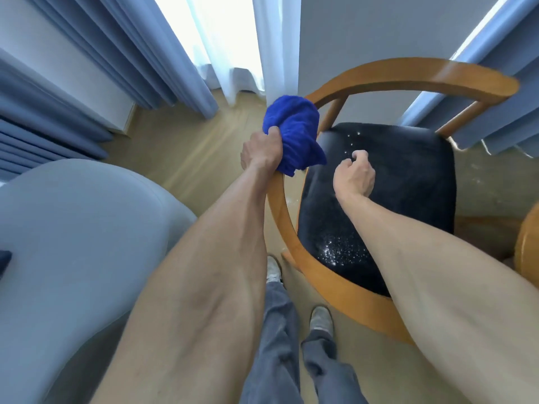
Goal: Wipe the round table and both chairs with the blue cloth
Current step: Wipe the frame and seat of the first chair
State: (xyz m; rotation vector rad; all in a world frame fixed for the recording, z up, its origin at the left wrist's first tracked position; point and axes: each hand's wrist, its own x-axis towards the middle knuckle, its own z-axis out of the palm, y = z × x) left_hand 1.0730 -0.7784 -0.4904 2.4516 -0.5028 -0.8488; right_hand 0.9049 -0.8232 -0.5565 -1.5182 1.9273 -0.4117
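A wooden chair [414, 74] with a curved back rail and a black seat [414, 182] stands in front of me at the right. White crumbs lie scattered on the seat near its front and back left. My left hand [259, 151] grips the bunched blue cloth [294, 132] against the chair's left rail. Over the seat, my right hand [354, 176] has its fingers curled; they seem to pinch at a crumb, too small to make out. A curved wooden edge [526, 246] shows at the far right; I cannot tell what it belongs to.
A grey upholstered armchair [73, 243] fills the lower left. Blue curtains [122, 48] and white sheers hang behind, with a grey wall panel [364, 39] behind the chair. Wooden floor [186, 147] runs between the armchair and the chair. My legs and shoes show at the bottom.
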